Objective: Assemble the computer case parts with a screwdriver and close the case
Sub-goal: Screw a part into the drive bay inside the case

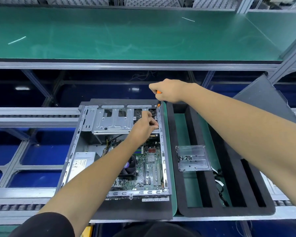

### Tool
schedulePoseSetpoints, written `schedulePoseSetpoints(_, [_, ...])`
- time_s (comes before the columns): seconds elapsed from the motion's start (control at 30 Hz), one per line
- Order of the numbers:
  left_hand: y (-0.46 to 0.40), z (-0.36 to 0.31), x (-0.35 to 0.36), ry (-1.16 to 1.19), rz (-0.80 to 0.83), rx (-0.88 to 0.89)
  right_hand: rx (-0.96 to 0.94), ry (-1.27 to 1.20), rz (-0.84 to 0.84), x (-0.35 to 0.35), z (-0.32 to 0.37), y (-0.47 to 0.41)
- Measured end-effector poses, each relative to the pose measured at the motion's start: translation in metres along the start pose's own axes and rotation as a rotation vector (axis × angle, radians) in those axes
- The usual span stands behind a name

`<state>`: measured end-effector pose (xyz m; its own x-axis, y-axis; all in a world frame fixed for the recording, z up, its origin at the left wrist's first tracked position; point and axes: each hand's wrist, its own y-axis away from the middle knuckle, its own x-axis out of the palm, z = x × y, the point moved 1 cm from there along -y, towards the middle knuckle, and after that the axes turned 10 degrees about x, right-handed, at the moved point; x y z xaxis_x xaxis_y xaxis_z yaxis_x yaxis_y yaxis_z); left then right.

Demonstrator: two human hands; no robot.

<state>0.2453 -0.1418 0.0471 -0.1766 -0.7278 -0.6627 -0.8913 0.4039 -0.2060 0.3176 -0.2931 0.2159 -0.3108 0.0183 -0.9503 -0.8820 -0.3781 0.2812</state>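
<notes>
- One open computer case (85, 151), lying on its side on the conveyor bench (32, 115), interior facing up so the motherboard (149, 168), power supply (80, 164) and metal drive cage (113, 120) could be reached from above.
- One screwdriver (158, 104), orange-handled, held near upright over the far right corner of the case beside the drive cage; the shaft pointed down at the case rail, judged to be seating or driving a screw there.
- One right hand (167, 90), fingers curled round the top of the screwdriver handle, gripping it from above so it could be turned.
- One left hand (146, 124), reaching into the case at the right end of the drive cage, just below the screwdriver tip; fingers bent and drawn together, judged to be steadying a screw or part. What they pinched, if anything, was too small to tell.
- One clear plastic tray (193, 158), holding small dark screws, resting on the black foam fixture (229, 202) just right of the case, within reach of the working hands.
- One dark side panel (263, 100), propped at the far right, well apart from the case; closing was judged not yet begun.
</notes>
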Motion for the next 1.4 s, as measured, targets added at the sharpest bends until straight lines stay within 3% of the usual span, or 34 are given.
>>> schedulePoseSetpoints(0.17, [0.004,0.007,0.002,-0.028,-0.058,0.041,0.008,0.000,-0.012,0.002,-0.001,-0.001])
schedulePoseSetpoints(0.63, [0.003,0.018,-0.007,0.170,0.002,0.007,0.018,0.019,-0.013,0.002,-0.005,-0.001])
schedulePoseSetpoints(1.03, [0.003,0.013,-0.007,0.035,0.014,0.058,-0.008,0.053,-0.019,0.002,-0.001,-0.004])
schedulePoseSetpoints(1.4, [-0.004,0.005,-0.011,0.141,-0.042,-0.060,-0.013,0.052,-0.013,0.002,-0.003,-0.009])
